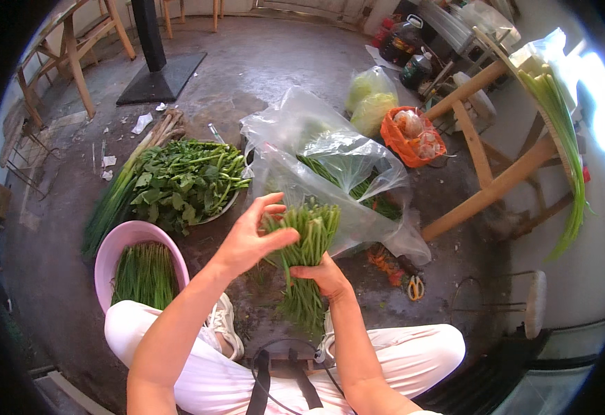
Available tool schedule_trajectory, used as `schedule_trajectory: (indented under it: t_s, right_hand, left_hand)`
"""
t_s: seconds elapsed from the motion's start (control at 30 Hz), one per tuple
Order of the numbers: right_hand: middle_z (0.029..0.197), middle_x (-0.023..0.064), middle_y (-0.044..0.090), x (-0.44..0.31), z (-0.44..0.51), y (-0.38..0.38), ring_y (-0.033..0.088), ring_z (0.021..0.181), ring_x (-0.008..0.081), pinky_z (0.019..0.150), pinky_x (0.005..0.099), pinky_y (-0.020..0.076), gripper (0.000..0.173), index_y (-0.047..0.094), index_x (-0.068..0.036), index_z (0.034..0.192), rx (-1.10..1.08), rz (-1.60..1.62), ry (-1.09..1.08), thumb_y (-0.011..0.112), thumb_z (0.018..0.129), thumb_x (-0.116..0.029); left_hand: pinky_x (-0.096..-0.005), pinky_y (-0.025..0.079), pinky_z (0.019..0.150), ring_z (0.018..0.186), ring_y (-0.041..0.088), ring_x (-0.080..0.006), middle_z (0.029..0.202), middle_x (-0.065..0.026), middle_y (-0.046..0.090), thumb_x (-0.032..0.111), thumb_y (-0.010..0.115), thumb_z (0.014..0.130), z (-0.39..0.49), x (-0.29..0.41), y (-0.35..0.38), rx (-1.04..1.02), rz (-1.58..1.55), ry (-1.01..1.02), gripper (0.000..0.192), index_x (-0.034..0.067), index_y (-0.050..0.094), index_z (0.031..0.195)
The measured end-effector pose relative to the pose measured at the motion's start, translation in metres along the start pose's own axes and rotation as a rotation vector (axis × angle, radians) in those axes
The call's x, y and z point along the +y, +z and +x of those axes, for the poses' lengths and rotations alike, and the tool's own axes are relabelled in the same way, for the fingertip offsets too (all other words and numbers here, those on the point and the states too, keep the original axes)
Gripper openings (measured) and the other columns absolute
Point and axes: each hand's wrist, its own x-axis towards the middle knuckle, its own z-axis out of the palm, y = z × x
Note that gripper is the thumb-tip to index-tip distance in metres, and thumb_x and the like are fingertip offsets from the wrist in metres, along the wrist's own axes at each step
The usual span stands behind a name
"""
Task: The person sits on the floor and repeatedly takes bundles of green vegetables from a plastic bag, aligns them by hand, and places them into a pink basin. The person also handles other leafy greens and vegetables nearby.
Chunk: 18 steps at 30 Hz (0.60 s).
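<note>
A bunch of thin green stalks, probably garlic chives, is held with its cut ends up in my right hand, which wraps its middle. At the bunch's upper left, my left hand has its fingers apart and nothing clearly gripped; whether its fingertips touch the stalks cannot be told. More such greens stand in a pink plastic bucket by my left knee. Beyond my hands lies a large clear plastic bag with green stalks inside. Left of the bag, leafy greens are heaped on a round dish.
Long leeks lie beyond the bucket. Yellow-handled scissors rest on the floor at right. An orange bag-lined container, bagged cabbages and a wooden trestle stand at back right. A black post base is at back left.
</note>
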Motion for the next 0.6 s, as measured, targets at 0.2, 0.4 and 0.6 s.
schedule_trajectory:
  t_s: [0.2, 0.4, 0.6]
  right_hand:
    - [0.101, 0.0054, 0.064, 0.001, 0.002, 0.016, 0.063, 0.083, 0.0182, 0.070, 0.0338, 0.0538, 0.065, 0.051, -0.005, 0.129, -0.133, -0.039, -0.019, 0.075, 0.070, 0.005]
    - [0.084, 0.0106, 0.063, 0.014, -0.001, 0.011, 0.061, 0.065, 0.0200, 0.055, 0.0315, 0.0476, 0.053, 0.056, -0.001, 0.116, -0.238, 0.186, 0.108, 0.075, 0.067, -0.011]
    - [0.082, 0.0127, 0.064, 0.022, 0.001, 0.006, 0.062, 0.066, 0.0224, 0.060, 0.0341, 0.0509, 0.050, 0.058, 0.000, 0.112, -0.145, 0.258, 0.070, 0.074, 0.068, -0.015]
  left_hand:
    - [-0.0201, 0.045, 0.069, 0.075, 0.055, -0.0022, 0.082, 0.0040, 0.064, 0.007, 0.074, 0.084, 0.002, 0.001, -0.001, 0.110, 0.106, 0.019, 0.013, 0.003, 0.068, 0.096]
    - [-0.0200, 0.045, 0.065, 0.070, 0.056, -0.0029, 0.079, 0.0001, 0.066, 0.017, 0.067, 0.093, 0.004, -0.009, -0.007, 0.246, 0.012, -0.041, 0.018, 0.000, 0.067, 0.088]
    - [-0.0298, 0.048, 0.082, 0.093, 0.065, -0.0145, 0.108, -0.0060, 0.069, 0.045, 0.053, 0.099, 0.005, -0.014, -0.018, 0.303, -0.290, -0.057, 0.042, 0.007, 0.061, 0.114]
